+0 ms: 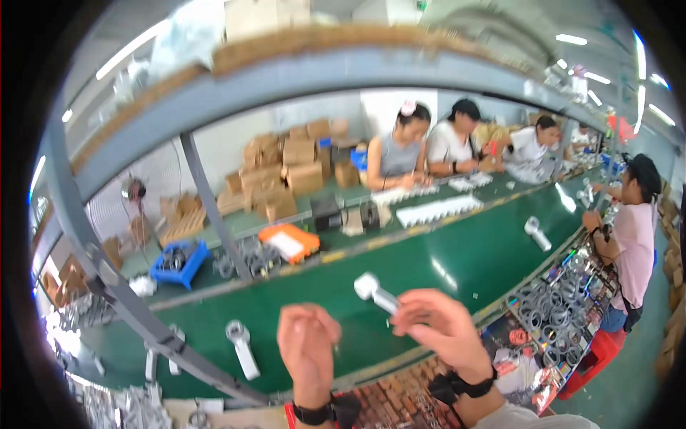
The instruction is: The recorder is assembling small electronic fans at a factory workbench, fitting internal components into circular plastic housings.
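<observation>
A white piece with a round head and a straight handle [367, 287] is over the green conveyor belt [314, 289]. At its handle end is my right hand [446, 330], with thumb and fingers closed around the tip. My left hand [307, 350] is raised to its left, over the near side of the belt. Its fingers curl inward; blur hides whether anything is in them. Left of that hand, a similar white piece [244, 350] lies on the belt. Another [537, 234] lies farther along to the right.
A grey metal post [128, 304] slants across the left, under an overhead shelf beam [321, 71]. Grey rings [550, 314] cover the right near bench. An orange tray [289, 243] and blue bin [179, 263] stand across the belt. Several people sit along the line.
</observation>
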`<action>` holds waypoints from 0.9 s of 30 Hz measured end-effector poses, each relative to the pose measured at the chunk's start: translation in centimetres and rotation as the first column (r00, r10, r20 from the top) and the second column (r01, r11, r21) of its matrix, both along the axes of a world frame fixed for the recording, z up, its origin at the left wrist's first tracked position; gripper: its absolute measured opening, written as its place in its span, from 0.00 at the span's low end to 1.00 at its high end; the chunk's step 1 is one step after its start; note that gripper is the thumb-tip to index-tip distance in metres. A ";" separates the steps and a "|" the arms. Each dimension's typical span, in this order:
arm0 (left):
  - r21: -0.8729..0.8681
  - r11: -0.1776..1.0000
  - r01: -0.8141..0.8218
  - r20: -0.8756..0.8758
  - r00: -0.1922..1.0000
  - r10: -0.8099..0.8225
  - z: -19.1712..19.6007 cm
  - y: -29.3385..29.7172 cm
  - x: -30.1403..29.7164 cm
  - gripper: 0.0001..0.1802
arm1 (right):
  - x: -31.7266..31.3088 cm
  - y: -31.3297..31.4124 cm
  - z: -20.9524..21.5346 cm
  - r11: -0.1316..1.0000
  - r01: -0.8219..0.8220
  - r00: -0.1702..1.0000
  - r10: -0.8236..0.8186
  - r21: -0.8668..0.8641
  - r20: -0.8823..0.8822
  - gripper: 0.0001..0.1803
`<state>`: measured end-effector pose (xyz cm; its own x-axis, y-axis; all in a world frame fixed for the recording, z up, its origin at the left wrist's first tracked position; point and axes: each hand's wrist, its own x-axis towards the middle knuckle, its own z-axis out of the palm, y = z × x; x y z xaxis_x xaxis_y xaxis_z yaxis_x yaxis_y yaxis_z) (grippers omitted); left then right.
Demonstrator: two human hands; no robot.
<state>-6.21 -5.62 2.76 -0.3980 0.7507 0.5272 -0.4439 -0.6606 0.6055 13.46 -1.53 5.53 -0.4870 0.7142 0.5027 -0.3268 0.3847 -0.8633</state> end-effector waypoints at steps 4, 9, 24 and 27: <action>0.132 0.928 0.348 0.182 0.912 -0.368 0.2 -1.0 1.6 0.14 | 5.1 -0.1 7.8 0.942 0.210 0.974 -0.179 0.260 -0.140 0.19; 0.118 0.993 -0.026 -0.180 0.983 0.047 1.1 -1.8 2.1 0.11 | 7.3 2.5 23.7 0.597 0.502 0.830 -0.535 0.626 -0.156 0.15; -0.038 0.998 -0.050 -0.263 0.964 0.039 1.3 -1.2 2.3 0.04 | -6.6 18.2 38.5 0.706 0.012 -0.192 -0.693 0.708 0.695 0.41; -0.047 0.992 -0.115 -0.278 0.956 0.098 1.3 -1.7 1.1 0.04 | -8.8 15.1 37.8 0.727 0.084 -0.216 -0.654 0.681 0.725 0.44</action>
